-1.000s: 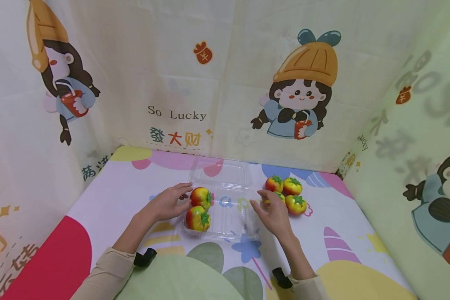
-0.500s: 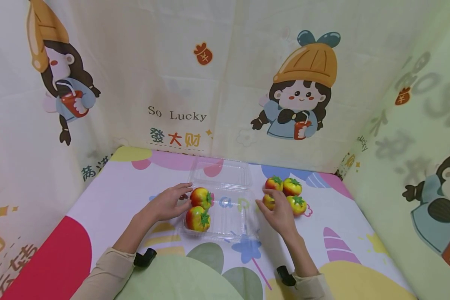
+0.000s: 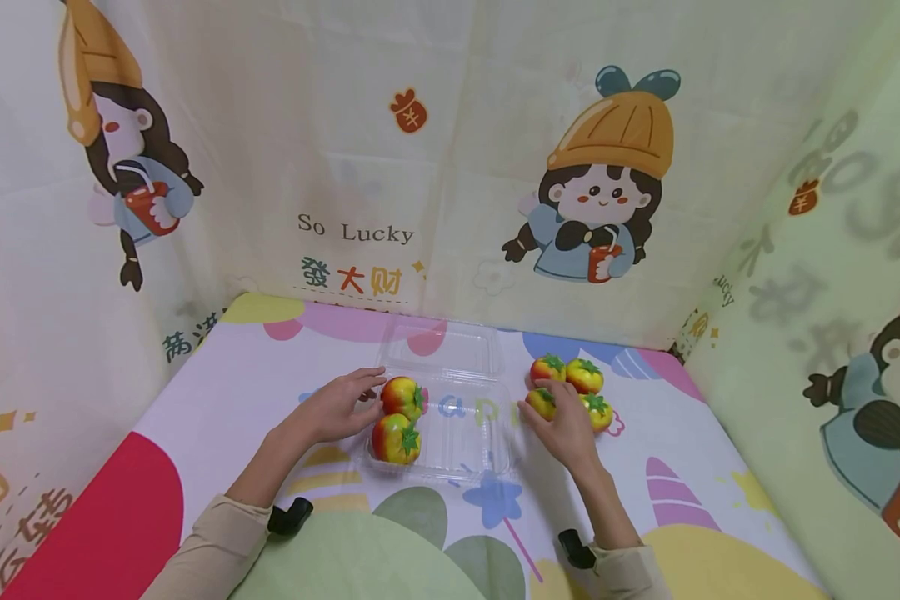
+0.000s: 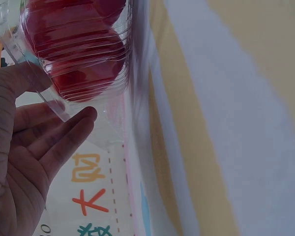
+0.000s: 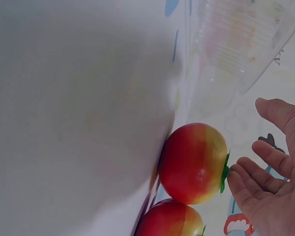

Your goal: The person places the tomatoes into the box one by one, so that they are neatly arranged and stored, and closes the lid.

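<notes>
A clear plastic clamshell box (image 3: 457, 446) lies with its lid (image 3: 441, 346) folded back. Along its left side sit two red-and-yellow, tomato-like fruits (image 3: 401, 397) with green leafy tops. My left hand (image 3: 337, 406) rests at the box's left rim, thumb and fingers loosely spread; the left wrist view shows its fingertips (image 4: 90, 114) by the clear edge. Right of the box, my right hand (image 3: 567, 425) hovers around the nearest loose fruit (image 3: 542, 403). In the right wrist view its fingers are extended beside that fruit (image 5: 192, 164), around its leafy top, not closed on it.
More loose fruits, one (image 3: 548, 367) at the back left, one (image 3: 585, 377) at the back right and one (image 3: 598, 412) partly behind my right hand, form a cluster. A printed cloth (image 3: 255, 383) covers the table, and patterned curtains (image 3: 465, 167) enclose its back and sides.
My right hand has moved rightward, away from the box's right edge and over the loose fruits. My left hand, the box and the two fruits in it have stayed put.
</notes>
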